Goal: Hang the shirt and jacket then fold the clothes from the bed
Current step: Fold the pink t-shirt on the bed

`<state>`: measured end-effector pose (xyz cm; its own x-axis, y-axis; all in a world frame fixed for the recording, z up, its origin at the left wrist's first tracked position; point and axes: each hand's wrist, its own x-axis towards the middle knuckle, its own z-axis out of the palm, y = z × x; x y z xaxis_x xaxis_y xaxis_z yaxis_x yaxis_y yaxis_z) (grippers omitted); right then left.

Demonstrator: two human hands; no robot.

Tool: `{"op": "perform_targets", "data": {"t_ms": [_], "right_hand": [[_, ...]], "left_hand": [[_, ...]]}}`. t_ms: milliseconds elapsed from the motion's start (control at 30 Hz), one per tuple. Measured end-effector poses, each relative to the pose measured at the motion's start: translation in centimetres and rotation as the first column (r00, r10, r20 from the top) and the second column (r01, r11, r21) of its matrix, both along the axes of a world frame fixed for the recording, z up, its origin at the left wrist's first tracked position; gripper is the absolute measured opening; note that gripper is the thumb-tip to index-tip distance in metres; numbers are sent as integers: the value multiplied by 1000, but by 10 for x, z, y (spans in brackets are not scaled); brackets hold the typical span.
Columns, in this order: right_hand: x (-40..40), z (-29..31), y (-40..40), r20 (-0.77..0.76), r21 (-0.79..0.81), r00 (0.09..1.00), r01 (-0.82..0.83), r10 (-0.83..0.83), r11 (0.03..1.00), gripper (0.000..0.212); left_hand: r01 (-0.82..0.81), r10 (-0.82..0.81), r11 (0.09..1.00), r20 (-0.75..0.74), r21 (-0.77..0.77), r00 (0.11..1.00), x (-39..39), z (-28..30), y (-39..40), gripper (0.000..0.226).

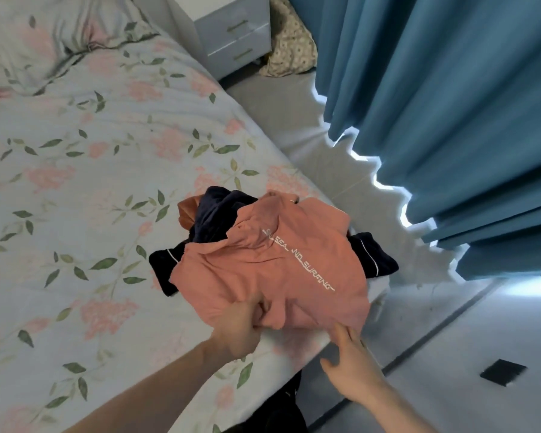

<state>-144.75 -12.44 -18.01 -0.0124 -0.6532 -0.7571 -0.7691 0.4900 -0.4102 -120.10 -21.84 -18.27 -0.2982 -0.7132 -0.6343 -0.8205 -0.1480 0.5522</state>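
Both hands hold pink shirt.

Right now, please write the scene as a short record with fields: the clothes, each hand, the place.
top garment: pink shirt with white lettering, crumpled, on the pile
under it: dark clothes with white piping
place: bed with floral sheet, pile near its right edge
left hand: grips the shirt's near edge
right hand: fingers straight, touching the shirt's near corner
nearby: blue curtain, white nightstand
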Motion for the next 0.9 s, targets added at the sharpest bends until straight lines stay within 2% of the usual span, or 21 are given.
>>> {"op": "perform_targets", "data": {"t_ms": [100,233,367,433,567,633,700,767,833,900], "right_hand": [[4,59,-4,63,-95,998,14,-8,995,95],[10,132,-11,149,-257,989,57,-18,965,112],[31,187,-20,279,-419,958,56,70,906,102],[46,207,-27,325,-445,940,55,105,894,86],[72,226,-38,334,-496,910,-51,245,867,46],[88,236,-39,422,-478,877,-2,231,878,36],[103,248,-39,529,-452,829,93,183,887,30],[120,256,-38,597,-440,783,139,174,887,27],[139,265,-33,622,-429,764,148,173,891,25],[158,272,-27,637,-423,752,159,168,892,25]], "left_hand": [[4,-13,998,-125,-66,992,9,82,8,51],[-40,0,987,-249,-156,969,10,177,18,48],[36,-107,958,-236,-286,966,12,249,30,44],[13,-98,945,-245,-327,965,20,270,39,48],[-83,-7,932,-247,-353,969,51,292,59,50],[-188,94,913,-260,-362,961,73,299,74,49],[-298,208,873,-257,-386,944,96,300,90,43],[-342,301,838,-164,-424,939,120,288,106,42],[-341,368,808,-40,-480,929,144,269,122,40],[-388,452,769,3,-508,892,165,254,140,34]]}}
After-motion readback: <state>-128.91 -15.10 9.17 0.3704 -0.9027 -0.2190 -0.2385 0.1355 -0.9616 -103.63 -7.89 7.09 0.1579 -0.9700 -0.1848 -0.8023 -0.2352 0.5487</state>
